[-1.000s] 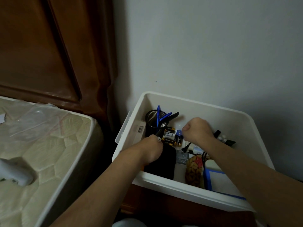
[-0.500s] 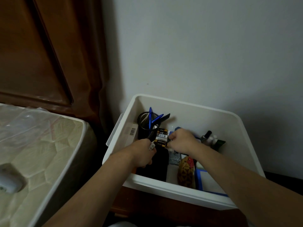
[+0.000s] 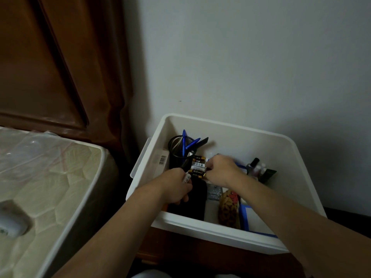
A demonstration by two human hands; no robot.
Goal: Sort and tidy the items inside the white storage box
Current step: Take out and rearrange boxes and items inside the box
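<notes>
A pale wall [image 3: 251, 57] fills the back of the view, with a dark wooden headboard [image 3: 50, 63] to its left and a quilted mattress [image 3: 50, 197] under clear plastic wrap [image 3: 26, 149] below that. The white storage box [image 3: 210, 232] stands against the wall, just beside the mattress, on a dark wooden surface. Both forearms reach into it from the near edge. Along its left side lies a flat black case [image 3: 192, 203], and near the front right sit a patterned pouch [image 3: 228, 209] and a blue-edged white pad [image 3: 255, 219]. A black mesh pen cup [image 3: 176, 155] holding blue pens [image 3: 183, 143] stands in the far left corner. The left hand [image 3: 178, 185] sits over the black case with its fingers curled around a small white printed item; what that item is cannot be told. The right hand [image 3: 220, 171] is curled, its fingertips pinching the right end of a row of batteries [image 3: 197, 166] that lies just right of the pen cup. Small bottles [image 3: 255, 167] stand near the right wall of the box. A barcode label [image 3: 163, 159] is stuck on the inner left wall.
</notes>
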